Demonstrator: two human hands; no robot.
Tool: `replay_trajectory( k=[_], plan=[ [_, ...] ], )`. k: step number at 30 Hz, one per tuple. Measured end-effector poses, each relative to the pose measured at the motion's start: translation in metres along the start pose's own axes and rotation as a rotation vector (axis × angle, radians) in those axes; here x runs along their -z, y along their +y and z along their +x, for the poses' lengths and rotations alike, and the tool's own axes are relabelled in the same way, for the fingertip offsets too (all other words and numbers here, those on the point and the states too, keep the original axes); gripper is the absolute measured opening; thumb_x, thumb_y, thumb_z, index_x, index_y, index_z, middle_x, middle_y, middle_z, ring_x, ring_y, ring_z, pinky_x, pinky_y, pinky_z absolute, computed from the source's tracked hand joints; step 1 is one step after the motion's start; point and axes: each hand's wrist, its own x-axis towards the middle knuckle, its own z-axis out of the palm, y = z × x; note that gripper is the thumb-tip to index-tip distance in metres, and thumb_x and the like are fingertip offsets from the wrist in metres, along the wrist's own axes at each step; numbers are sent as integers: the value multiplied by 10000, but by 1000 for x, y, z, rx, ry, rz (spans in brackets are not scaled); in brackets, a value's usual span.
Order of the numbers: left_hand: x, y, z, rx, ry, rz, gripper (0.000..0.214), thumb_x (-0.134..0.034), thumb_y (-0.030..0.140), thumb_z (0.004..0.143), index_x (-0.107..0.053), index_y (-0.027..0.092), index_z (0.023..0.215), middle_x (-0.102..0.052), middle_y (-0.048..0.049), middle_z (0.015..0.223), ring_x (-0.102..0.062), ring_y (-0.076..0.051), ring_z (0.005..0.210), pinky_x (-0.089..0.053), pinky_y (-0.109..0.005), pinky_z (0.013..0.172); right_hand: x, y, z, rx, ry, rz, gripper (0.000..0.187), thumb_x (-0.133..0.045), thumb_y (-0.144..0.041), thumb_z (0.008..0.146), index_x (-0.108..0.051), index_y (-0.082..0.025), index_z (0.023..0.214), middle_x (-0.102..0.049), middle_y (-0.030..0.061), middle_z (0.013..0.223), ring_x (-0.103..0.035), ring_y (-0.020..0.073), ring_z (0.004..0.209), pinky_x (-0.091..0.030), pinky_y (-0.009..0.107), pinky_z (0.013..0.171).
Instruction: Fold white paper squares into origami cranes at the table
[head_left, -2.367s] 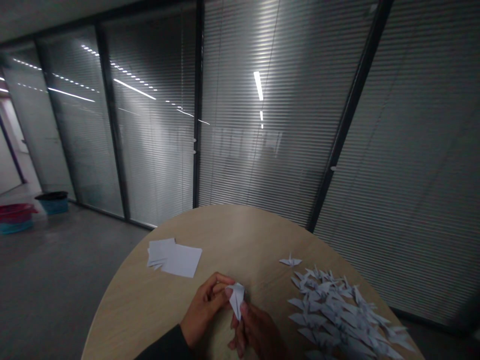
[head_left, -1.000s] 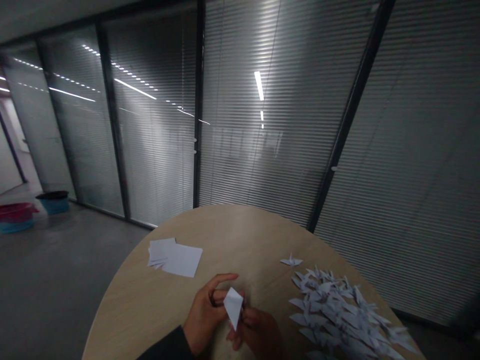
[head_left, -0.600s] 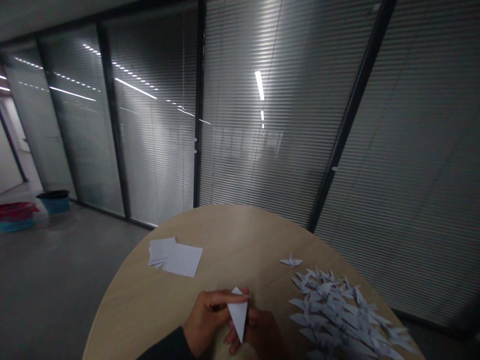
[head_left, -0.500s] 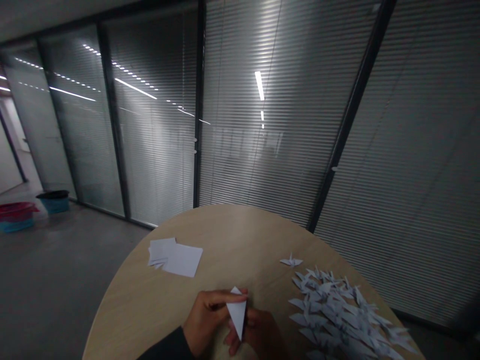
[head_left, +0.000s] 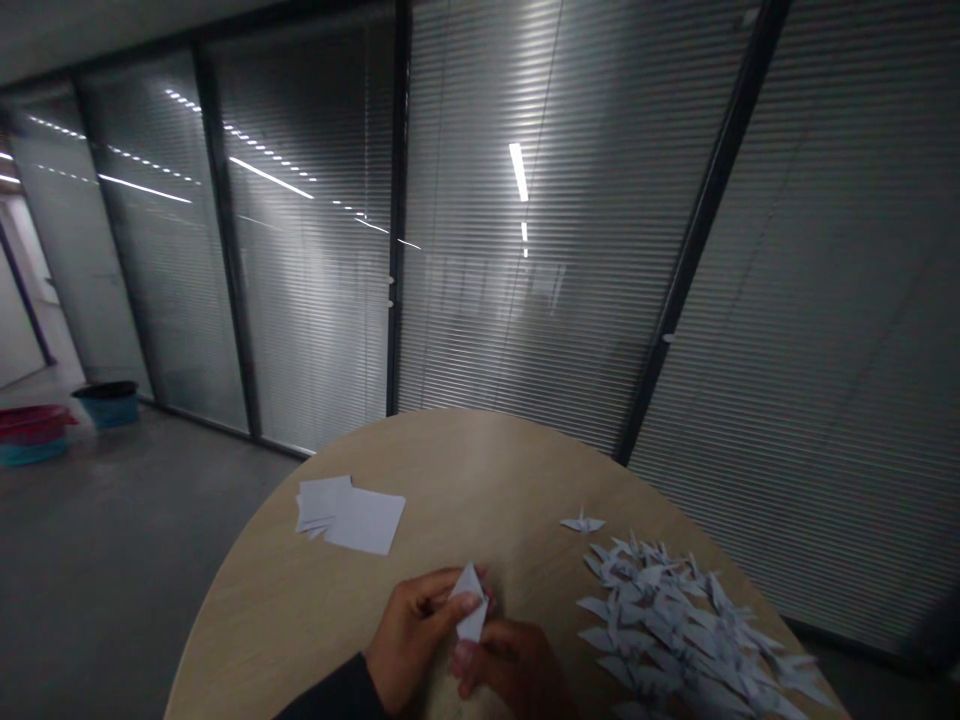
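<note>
A small folded piece of white paper (head_left: 470, 622), kite-shaped with a point at the top, is held between my two hands above the near part of the table. My left hand (head_left: 420, 620) grips it from the left, with the thumb across its front and the fingers behind. My right hand (head_left: 510, 660) pinches its lower end with thumb and finger. To the right lies a heap of folded paper cranes (head_left: 675, 620), and a single paper crane (head_left: 583, 523) sits apart just beyond the heap.
The round wooden table (head_left: 465, 450) bears a loose stack of white paper sheets (head_left: 367, 518) on its left. Behind it stands a glass partition with blinds (head_left: 525, 330). A black-and-blue bucket (head_left: 109, 404) and a red-and-blue tub (head_left: 34, 433) stand on the floor at far left.
My left thumb has moved down from the paper's upper part to its middle. My right fingers have come round to pinch the lower end, and the paper's visible shape is shorter.
</note>
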Motion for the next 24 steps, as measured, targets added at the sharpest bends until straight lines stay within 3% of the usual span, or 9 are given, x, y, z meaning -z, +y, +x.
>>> replay_trajectory(
  k=[3,6,15,21,24],
  plan=[
    [-1,0,2,46,23,-54,835,-812,569,634,-611,116,1305,-782,-111,732,-671,-204,598,-486,-282,569,1,0,0,-9,13,-62,379,-575,-501,768,-759,-197,635,-777,63,685,-722,199,676,-479,244,639],
    [0,1,4,74,17,-82,952,-827,572,611,-524,79,1368,-768,-106,679,-663,-196,563,-488,-285,570,1,0,0,-35,19,-97,339,-589,-452,755,-756,-193,613,-778,67,696,-720,198,690,-473,243,650],
    [5,-4,10,95,-22,-156,840,-852,564,577,-602,100,1232,-744,-83,685,-602,-144,479,-438,-254,504,1,0,-3,-40,120,-80,375,-586,-496,767,-742,-199,600,-760,60,650,-700,202,647,-465,260,635],
    [6,3,13,42,140,-137,544,-921,489,463,-679,132,795,-691,-12,595,-605,-126,546,-439,-232,571,1,-2,-2,-32,132,-35,392,-574,-519,764,-695,-209,556,-744,38,643,-677,198,661,-465,270,682],
    [6,4,13,36,171,-118,521,-924,492,437,-662,139,717,-642,24,528,-560,-101,503,-397,-212,535,3,-1,0,-31,215,-30,389,-564,-548,764,-663,-208,602,-710,14,637,-640,181,652,-453,252,654]
  ],
)
